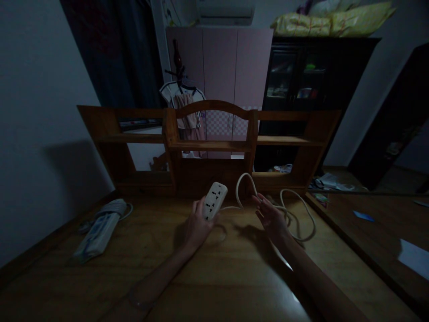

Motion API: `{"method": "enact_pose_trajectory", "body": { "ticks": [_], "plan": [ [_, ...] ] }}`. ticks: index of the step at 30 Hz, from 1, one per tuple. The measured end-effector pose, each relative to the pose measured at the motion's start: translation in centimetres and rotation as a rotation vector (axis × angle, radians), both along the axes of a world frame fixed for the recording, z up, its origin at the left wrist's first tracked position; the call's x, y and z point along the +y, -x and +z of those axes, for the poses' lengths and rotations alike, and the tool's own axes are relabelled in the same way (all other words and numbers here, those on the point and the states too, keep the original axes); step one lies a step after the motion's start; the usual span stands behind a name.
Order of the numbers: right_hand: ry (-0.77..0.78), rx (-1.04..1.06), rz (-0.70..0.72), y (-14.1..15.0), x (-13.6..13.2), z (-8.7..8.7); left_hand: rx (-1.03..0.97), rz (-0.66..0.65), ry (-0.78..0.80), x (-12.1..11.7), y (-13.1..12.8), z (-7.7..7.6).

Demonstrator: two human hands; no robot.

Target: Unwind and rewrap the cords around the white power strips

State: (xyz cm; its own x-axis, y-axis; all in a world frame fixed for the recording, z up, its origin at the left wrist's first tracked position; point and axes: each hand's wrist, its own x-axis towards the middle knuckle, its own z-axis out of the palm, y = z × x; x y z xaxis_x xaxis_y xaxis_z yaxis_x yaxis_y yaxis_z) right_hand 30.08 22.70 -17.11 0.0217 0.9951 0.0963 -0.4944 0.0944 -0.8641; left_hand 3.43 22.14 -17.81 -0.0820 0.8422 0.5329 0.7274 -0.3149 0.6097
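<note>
My left hand (197,226) grips a white power strip (215,200) and tilts it up off the desk, its row of dark sockets facing me. From its far side a white power cord (238,191) runs right and arches up in a loop. The cord passes into the fingers of my right hand (270,217), which are curled with the thumb near them; the exact grip is dim. Beyond that hand, more of the cord lies in loose loops on the desk. The plug cannot be made out.
A second power strip (97,235), its grey cord wound around one end, lies at the left on the wooden desk (214,286). A wooden shelf unit (209,145) borders the desk's back. On the right, a brown surface (378,237) carries a blue card (363,216) and white paper (414,258).
</note>
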Motion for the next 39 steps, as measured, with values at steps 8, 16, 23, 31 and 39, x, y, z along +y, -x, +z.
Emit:
{"method": "enact_pose_trajectory", "body": {
  "ticks": [8, 16, 23, 31, 39],
  "plan": [
    [0.041, 0.089, 0.030, -0.3, 0.2, -0.5, -0.181, 0.044, -0.022, 1.4, 0.7, -0.9],
    [0.079, 0.170, 0.011, -0.5, 0.0, 0.4, -0.142, 0.015, -0.052, 1.1, 0.5, -0.7],
    [0.059, 0.324, 0.060, -0.9, 0.5, 0.2, -0.084, -0.012, -0.068, 0.4, 0.2, -0.4],
    [0.162, 0.013, 0.091, 0.1, 0.4, -0.6, -0.031, -0.054, -0.069, -0.5, -0.3, 0.3],
    [0.278, -0.129, 0.158, 0.6, 1.0, -1.2, -0.014, -0.091, -0.081, -0.6, -0.3, 0.3]
  ]
}}
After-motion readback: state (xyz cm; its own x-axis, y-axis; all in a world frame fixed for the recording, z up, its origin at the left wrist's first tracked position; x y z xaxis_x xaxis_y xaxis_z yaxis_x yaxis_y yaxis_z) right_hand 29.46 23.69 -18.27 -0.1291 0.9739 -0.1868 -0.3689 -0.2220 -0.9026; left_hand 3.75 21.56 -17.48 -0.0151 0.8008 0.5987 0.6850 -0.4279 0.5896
